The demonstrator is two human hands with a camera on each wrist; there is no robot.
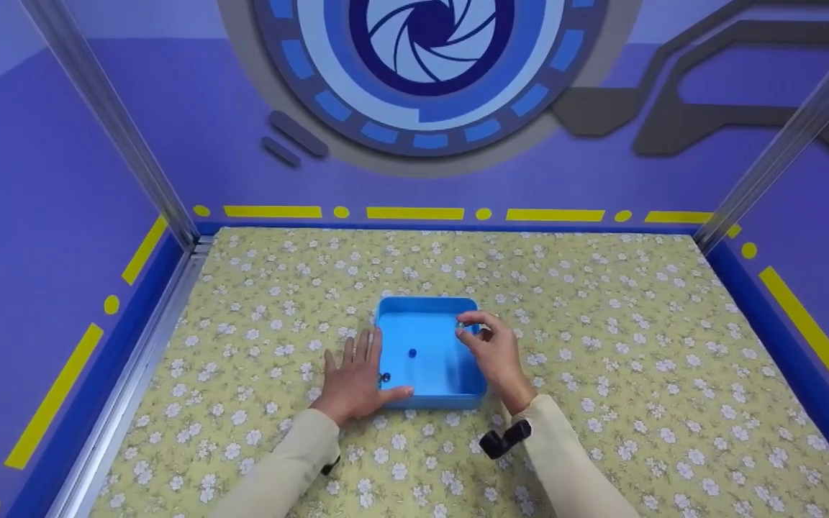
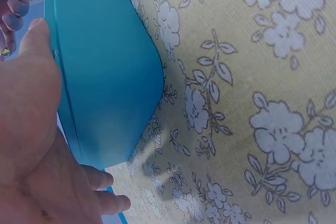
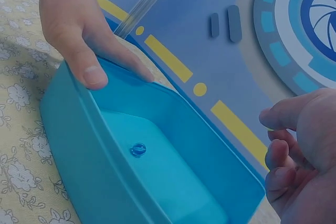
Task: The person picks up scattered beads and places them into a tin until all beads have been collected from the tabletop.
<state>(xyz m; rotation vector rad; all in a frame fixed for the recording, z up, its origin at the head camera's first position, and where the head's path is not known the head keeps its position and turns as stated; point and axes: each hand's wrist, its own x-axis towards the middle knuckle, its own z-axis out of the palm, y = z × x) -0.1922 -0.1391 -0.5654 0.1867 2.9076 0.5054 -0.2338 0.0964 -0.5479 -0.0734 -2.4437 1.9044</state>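
A blue rectangular plastic box (image 1: 429, 401) sits on the flowered cloth. Inside it lie a dark marble (image 1: 412, 353) near the middle and another marble (image 1: 386, 377) in the near left corner. A clear glass marble (image 3: 138, 149) shows on the box floor in the right wrist view. My left hand (image 1: 354, 383) rests on the left rim with straight fingers, its thumb over the near edge. Above the right side of the box, my right hand (image 1: 495, 354) pinches a small marble (image 1: 460, 325) between thumb and forefinger; the fingertips mostly cover it.
Yellow flowered cloth (image 1: 623, 374) covers the table around the box. Blue-purple panels (image 1: 191, 129) with yellow dashes stand at the back and sides, joined by metal posts (image 1: 109, 115). A black strap (image 1: 505, 439) hangs at the right wrist.
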